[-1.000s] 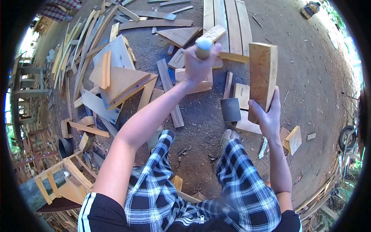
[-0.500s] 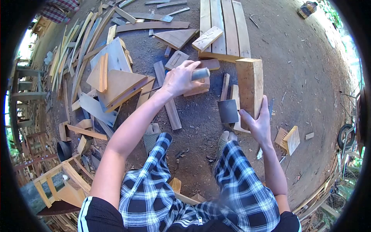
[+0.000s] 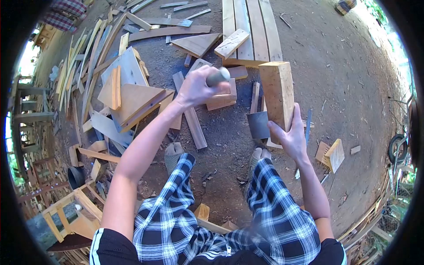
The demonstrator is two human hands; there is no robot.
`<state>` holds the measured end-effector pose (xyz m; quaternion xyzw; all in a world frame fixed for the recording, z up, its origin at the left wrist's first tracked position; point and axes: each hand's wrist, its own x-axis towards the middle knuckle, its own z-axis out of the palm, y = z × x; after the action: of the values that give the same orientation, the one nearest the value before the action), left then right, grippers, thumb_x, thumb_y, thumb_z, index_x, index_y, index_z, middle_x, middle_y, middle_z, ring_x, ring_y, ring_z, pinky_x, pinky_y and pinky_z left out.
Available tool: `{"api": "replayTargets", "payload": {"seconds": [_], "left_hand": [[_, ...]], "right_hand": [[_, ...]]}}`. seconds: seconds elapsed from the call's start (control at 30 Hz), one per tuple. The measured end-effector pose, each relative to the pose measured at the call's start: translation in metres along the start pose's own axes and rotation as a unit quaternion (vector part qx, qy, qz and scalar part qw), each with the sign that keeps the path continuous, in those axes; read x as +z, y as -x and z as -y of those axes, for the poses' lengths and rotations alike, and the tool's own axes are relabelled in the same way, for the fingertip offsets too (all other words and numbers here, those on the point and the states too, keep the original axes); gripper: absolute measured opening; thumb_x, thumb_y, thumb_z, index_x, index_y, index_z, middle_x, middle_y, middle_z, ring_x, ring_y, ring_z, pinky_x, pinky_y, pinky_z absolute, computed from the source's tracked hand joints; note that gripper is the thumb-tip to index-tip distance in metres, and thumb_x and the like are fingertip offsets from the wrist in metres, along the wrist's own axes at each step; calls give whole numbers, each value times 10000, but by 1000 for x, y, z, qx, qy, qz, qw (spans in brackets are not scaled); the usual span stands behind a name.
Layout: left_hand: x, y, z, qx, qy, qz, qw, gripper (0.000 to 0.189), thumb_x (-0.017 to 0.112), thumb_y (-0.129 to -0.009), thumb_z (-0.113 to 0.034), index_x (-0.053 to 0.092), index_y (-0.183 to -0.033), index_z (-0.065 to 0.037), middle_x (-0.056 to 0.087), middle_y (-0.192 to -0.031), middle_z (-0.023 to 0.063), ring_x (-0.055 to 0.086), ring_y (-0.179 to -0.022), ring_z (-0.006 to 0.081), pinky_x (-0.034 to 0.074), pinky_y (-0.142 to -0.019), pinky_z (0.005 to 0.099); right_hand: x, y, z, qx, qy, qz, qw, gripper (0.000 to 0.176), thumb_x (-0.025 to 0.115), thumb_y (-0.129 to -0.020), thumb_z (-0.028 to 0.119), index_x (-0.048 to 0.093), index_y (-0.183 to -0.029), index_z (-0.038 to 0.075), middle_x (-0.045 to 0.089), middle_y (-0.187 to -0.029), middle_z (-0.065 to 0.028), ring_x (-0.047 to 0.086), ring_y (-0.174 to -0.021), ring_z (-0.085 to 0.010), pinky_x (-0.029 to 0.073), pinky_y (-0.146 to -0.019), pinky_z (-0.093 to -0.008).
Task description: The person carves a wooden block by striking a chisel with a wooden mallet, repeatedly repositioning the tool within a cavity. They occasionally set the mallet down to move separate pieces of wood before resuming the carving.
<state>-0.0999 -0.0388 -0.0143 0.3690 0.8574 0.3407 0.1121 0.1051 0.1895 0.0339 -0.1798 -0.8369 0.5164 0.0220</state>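
Note:
My left hand (image 3: 197, 88) is closed round a short grey cylindrical object (image 3: 218, 77), perhaps a tool handle, held above the ground left of centre. On the right, my right hand (image 3: 289, 136) grips the lower end of a thick wooden block (image 3: 278, 95), which stands tilted with its pale end upward. Beside the block's lower left is a dark square metal plate (image 3: 259, 125); whether it touches the block is unclear. Behind the block lies a panel of pale wooden slats (image 3: 251, 31), with a short board (image 3: 231, 43) on it.
Stacked wooden triangles (image 3: 137, 99) and long thin strips (image 3: 84, 57) lie at the left. A small nailed wood piece (image 3: 335, 155) is on the ground at right, with a tire (image 3: 397, 149) farther out. A plaid-clothed person (image 3: 64, 13) shows at top left.
The view has shifted slightly. My left hand and the grey object have moved a little left and tilted. The block in my right hand has moved slightly left and up.

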Motion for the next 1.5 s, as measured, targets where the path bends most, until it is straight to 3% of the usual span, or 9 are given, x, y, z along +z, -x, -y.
{"api": "replayTargets", "payload": {"seconds": [0.07,0.33,0.8,1.0,1.13,1.27,1.43,1.47,1.5], "left_hand": [[-16,-10,-14,-44,219,-33,974,259,741,-865,-313,699,-900,-60,578,-657,-33,585,-655,76,468,-621,238],[-58,-22,-56,-87,415,-53,904,253,677,-898,-227,521,-740,-107,511,-630,-33,471,-559,56,388,-576,221],[7,-38,-62,-52,456,-300,837,348,672,-925,-255,472,-672,-122,440,-534,-40,370,-431,34,283,-410,206],[26,-38,-49,-40,416,-310,854,303,712,-894,-251,554,-692,-89,509,-555,-46,465,-467,24,340,-420,182],[48,-42,-68,37,263,-326,907,225,721,-872,-205,658,-732,-41,630,-609,7,583,-543,68,439,-457,259],[64,-37,-86,33,164,-314,935,243,783,-748,-216,597,-676,-76,620,-602,97,650,-546,211,457,-487,328],[74,-36,-95,30,160,-285,945,224,766,-681,-223,574,-684,-109,604,-609,113,652,-591,296,483,-521,386],[74,-37,-95,32,163,-284,944,224,766,-681,-223,574,-684,-109,604,-609,113,652,-591,296,483,-521,386],[74,-37,-94,33,154,-294,943,221,769,-666,-213,573,-685,-113,605,-610,105,648,-590,297,481,-519,386]], "right_hand": [[0,-3,2,-5,1,-10,1000,659,750,-759,331,394,-1214,14,628,-998,-194,649,-905,-274,521,-788,-383],[11,-11,6,-9,-65,-10,998,636,757,-767,345,391,-1175,22,601,-995,-197,630,-899,-271,522,-752,-391],[21,-19,0,-11,-44,-17,999,607,764,-768,327,403,-1153,26,630,-954,-187,654,-854,-287,527,-741,-402],[25,-16,-2,-16,-15,-14,1000,618,767,-764,319,405,-1167,23,628,-986,-190,645,-911,-271,512,-781,-389],[20,-12,3,-74,62,-30,995,568,752,-769,265,427,-1166,24,621,-990,-154,637,-864,-269,507,-782,-363],[-14,-9,10,0,-123,-127,984,467,701,-818,236,473,-1160,15,561,-1034,-125,579,-942,-189,482,-800,-345],[-47,-2,45,-219,-288,-133,923,472,686,-805,243,453,-1135,-1,514,-922,-128,569,-862,-202,464,-713,-347],[-42,-2,44,-219,-285,-135,923,472,686,-805,243,453,-1135,-1,514,-922,-128,569,-862,-202,464,-713,-347],[-32,-1,47,-142,-71,-89,983,467,693,-794,204,450,-1137,-2,518,-944,-133,566,-881,-200,464,-724,-359]]}}
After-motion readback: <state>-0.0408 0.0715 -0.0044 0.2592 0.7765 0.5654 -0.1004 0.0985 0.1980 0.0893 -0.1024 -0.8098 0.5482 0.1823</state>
